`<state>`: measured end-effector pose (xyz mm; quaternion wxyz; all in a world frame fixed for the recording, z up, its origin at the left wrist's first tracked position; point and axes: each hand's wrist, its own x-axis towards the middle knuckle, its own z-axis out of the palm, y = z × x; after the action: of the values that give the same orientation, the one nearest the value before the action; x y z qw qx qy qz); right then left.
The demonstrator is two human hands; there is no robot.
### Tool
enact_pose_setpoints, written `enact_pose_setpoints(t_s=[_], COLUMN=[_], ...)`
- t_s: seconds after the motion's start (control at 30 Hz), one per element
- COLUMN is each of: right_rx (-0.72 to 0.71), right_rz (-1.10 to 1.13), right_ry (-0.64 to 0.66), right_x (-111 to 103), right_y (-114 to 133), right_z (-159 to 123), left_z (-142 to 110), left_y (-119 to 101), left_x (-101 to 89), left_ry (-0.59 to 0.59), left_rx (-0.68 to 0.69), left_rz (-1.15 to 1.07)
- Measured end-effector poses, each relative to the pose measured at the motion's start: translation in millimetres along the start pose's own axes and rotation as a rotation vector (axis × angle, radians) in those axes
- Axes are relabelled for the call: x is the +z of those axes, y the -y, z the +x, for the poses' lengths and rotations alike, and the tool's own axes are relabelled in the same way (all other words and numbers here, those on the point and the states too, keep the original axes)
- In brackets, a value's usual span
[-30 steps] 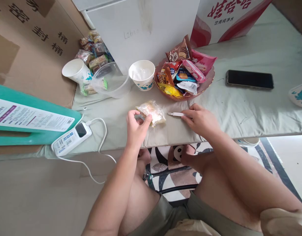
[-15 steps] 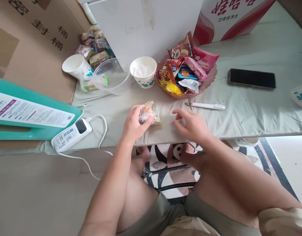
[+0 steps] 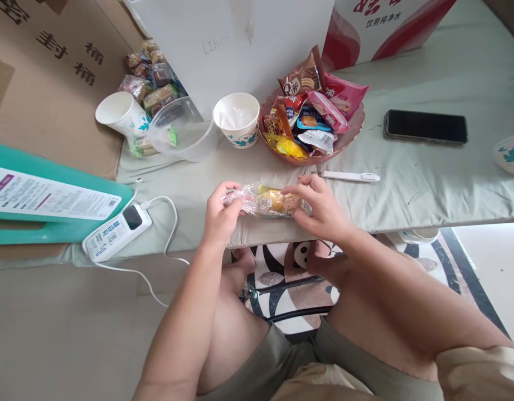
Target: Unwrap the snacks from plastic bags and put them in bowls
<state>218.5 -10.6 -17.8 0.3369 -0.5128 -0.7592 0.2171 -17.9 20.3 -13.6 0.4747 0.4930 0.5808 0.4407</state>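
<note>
A snack in a clear plastic wrapper (image 3: pixel 268 201) is stretched between both my hands just above the table's front edge. My left hand (image 3: pixel 218 214) pinches its left end. My right hand (image 3: pixel 319 206) grips the right end with closed fingers. A white pen-like tool (image 3: pixel 349 176) lies on the cloth just beyond my right hand, untouched. A brown bowl (image 3: pixel 352 131) heaped with wrapped snacks stands behind it.
A paper cup (image 3: pixel 236 119), a clear plastic tub (image 3: pixel 189 138) and a tipped paper cup (image 3: pixel 120 114) stand at the back left. A black phone (image 3: pixel 425 127) lies right. A white power strip (image 3: pixel 117 231), a teal box (image 3: pixel 52 200) and cardboard boxes sit left.
My right hand let go of the white tool, which now lies farther right, and came over to the snack. My left hand lifted the snack, and both hands now hold it.
</note>
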Motion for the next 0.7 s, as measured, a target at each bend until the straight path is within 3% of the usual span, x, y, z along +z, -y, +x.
enact_pose_setpoints(t_s=[0.1, 0.2, 0.37, 0.43, 0.5, 0.6, 0.63, 0.7], right_rx=[0.039, 0.108, 0.369, 0.442, 0.427, 0.287, 0.24, 0.165], right_rz=[0.032, 0.069, 0.006, -0.047, -0.107, -0.181, -0.189, -0.156], right_ry=[-0.033, -0.144, -0.335, -0.416, -0.513, -0.566, -0.542, -0.424], right_x=[-8, -19, -32, -35, -36, -34, -32, -26], right_y=[-3, -8, -25, -28, -26, -10, -2, 11], right_z=[2, 3, 6, 8, 8, 4, 1, -5], left_z=[2, 5, 13, 13, 11, 1, -3, -11], left_y=[-7, -14, -7, -2, 0, -2, -4, -8], left_x=[-0.1, -4.3, -19.9, -25.2, -26.6, -18.2, -13.0, -1.9], left_ry=[-0.079, -0.166, -0.278, -0.354, -0.344, -0.049, 0.071, 0.204], left_rx=[-0.07, -0.139, -0.253, -0.13, 0.181, 0.657, 0.736, 0.762], left_rz=[-0.08, -0.115, -0.002, 0.098, 0.197, 0.421, 0.51, 0.643])
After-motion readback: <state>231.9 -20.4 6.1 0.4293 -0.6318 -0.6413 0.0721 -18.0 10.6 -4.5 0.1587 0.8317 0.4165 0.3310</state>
